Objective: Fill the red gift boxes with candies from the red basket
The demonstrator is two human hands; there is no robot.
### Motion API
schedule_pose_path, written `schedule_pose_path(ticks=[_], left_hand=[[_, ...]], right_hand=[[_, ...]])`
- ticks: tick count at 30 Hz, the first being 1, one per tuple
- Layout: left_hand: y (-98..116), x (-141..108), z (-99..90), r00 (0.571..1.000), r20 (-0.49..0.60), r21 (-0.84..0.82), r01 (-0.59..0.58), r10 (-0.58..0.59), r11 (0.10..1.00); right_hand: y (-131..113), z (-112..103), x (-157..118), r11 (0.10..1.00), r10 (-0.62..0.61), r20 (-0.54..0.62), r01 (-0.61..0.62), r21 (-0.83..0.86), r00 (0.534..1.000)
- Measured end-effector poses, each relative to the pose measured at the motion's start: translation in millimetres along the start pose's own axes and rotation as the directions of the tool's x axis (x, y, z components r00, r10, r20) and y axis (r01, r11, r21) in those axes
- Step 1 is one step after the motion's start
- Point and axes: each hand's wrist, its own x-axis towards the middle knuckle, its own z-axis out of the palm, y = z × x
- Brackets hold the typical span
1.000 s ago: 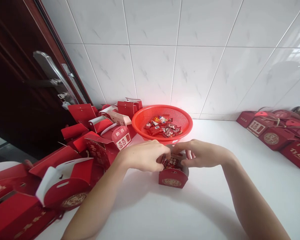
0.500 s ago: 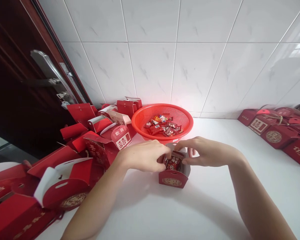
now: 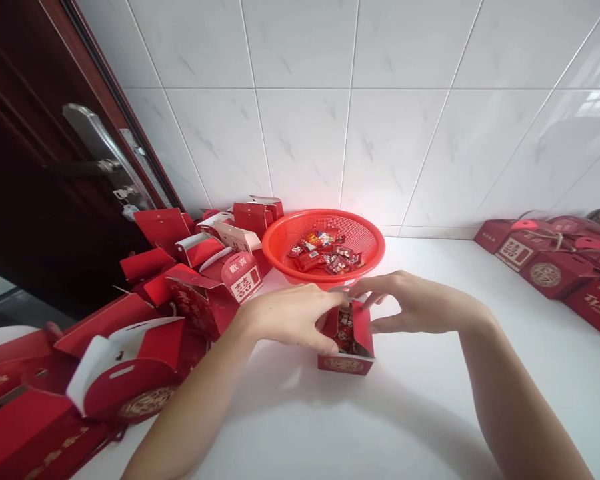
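Movement since earlier frame: right side flap (image 3: 363, 328) of the gift box (image 3: 347, 365) has swung inward toward the candies, red face showing; the fingers stay around the box.
Box position: on the white surface (image 3: 430, 380), between the fingers of both hands, top not closed.
Box contents: wrapped candies (image 3: 347, 325), visible between the fingers.
Left hand (image 3: 285, 315): thumb and index finger spread at the box's left side; whether they grip it cannot be told.
Right hand (image 3: 415, 303): thumb and index finger spread; thumb tip at the right side flap.
Red plastic basket (image 3: 275, 252): just beyond the fingers, holding more wrapped candies (image 3: 343, 261).
Open gift boxes (image 3: 135, 383): heaped left of the left fingers.
Closed gift boxes (image 3: 550, 273): grouped well right of the right fingers.
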Motion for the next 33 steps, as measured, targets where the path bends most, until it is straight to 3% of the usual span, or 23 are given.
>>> schedule_pose_path(ticks=[9,16,19,21,24,26,30,32,33], left_hand=[[-1,9,4.1,0.998,0.052,-0.118,0.032,-0.026,0.993],[-13,23,9.7,0.996,0.075,-0.219,-0.032,0.050,0.975],[-19,26,16.5,0.998,0.024,-0.276,-0.043,0.052,0.960],[-25,27,25.0,0.996,-0.051,-0.344,-0.082,0.068,0.936],[-34,30,45.8,0.972,-0.222,-0.495,-0.180,0.077,0.850],[-39,34,64.7,0.926,-0.375,-0.581,-0.267,0.038,0.769],[-42,46,105.8,0.757,-0.636,-0.629,-0.394,-0.152,0.669],[-41,51,121.7,0.686,-0.687,-0.634,-0.404,-0.240,0.659],[-40,52,127.4,0.671,-0.694,-0.635,-0.402,-0.260,0.659]], right_hand=[[0,6,5,0.997,0.029,-0.011,-0.029,0.068,1.000],[-1,10,7,0.996,0.040,0.010,-0.040,0.077,0.999],[2,18,4,0.997,-0.008,-0.048,0.012,0.077,0.999],[8,28,1,0.993,-0.067,-0.156,0.080,0.082,0.986],[25,50,-5,0.988,-0.098,-0.407,0.138,0.071,0.908],[39,68,-7,0.984,-0.093,-0.536,0.158,0.076,0.839],[63,99,-5,0.973,-0.040,-0.729,0.192,0.127,0.684],[70,109,-2,0.968,0.021,-0.802,0.187,0.165,0.597],[72,113,-1,0.963,0.054,-0.817,0.187,0.195,0.574]])
